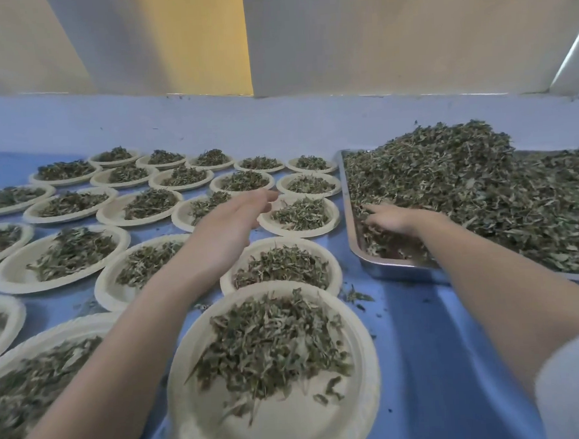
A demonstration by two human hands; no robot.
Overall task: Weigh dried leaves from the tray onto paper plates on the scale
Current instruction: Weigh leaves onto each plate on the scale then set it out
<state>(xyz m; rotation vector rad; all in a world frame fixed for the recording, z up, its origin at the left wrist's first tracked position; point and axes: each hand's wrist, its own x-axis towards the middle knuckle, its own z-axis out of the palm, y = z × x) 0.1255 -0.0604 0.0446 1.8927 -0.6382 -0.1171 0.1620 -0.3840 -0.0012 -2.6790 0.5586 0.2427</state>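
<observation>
Many round paper plates (pixel 62 258), cream and crimped at the rim, cover the blue tabletop (pixel 429 346) from nine o'clock round to twelve, each bearing a small mound of dried leaves. Nearest the camera, at six o'clock, sits the closest plate (pixel 275 418), stacked on other plates beneath it, its leaves (pixel 271 347) curled, thin and olive green. No scale can be made out under it.

At two o'clock stands a rectangular metal tray (pixel 384 268), shiny, with rounded corners and a low rolled lip. It is heaped with a loose, ragged pile of dried leaves (pixel 464 190), highest toward the far side.

The right hand (pixel 394 220) lies in the tray's near left corner, among the leaves, forefinger stretched forward; the other fingers are sunk in the leaves, so whether they pinch anything cannot be told. A pale sleeve (pixel 572 385) shows at four o'clock.

The left hand (pixel 231 222) hangs above the plates at the centre, fingers straight and loosely spread, holding nothing. Stray leaf crumbs (pixel 356 298) lie scattered on the blue surface between plates and tray.
</observation>
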